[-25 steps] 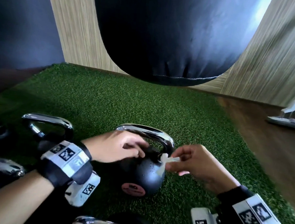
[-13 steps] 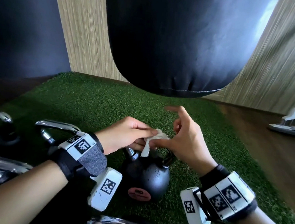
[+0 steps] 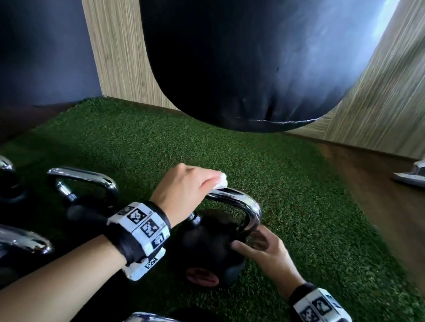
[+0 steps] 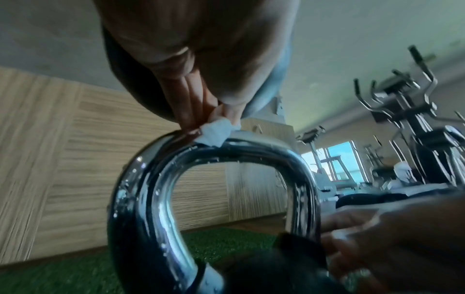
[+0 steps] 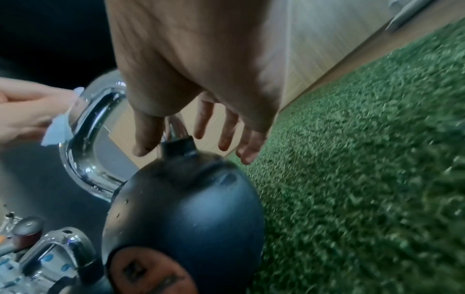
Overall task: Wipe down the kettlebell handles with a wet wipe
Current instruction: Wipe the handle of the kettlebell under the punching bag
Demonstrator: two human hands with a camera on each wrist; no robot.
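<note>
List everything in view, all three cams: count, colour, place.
kettlebell: 1, black body with a pinkish label, chrome handle, centre of the turf
other kettlebells: at least 4 chrome handles, left and bottom edges, partly cut off
wet wipe: 1, white, on top of the handle under the left fingers
turf: green, covers the floor
punching bag: 1, black, hangs above the turf
wood-look wall: beige, behind the bag
exercise machines: several, dark, far right in the left wrist view
left hand: presses the wipe onto the handle
right hand: fingers spread at the handle's right base

head downward, wrists close, sharing handle (image 4: 214,159)
</note>
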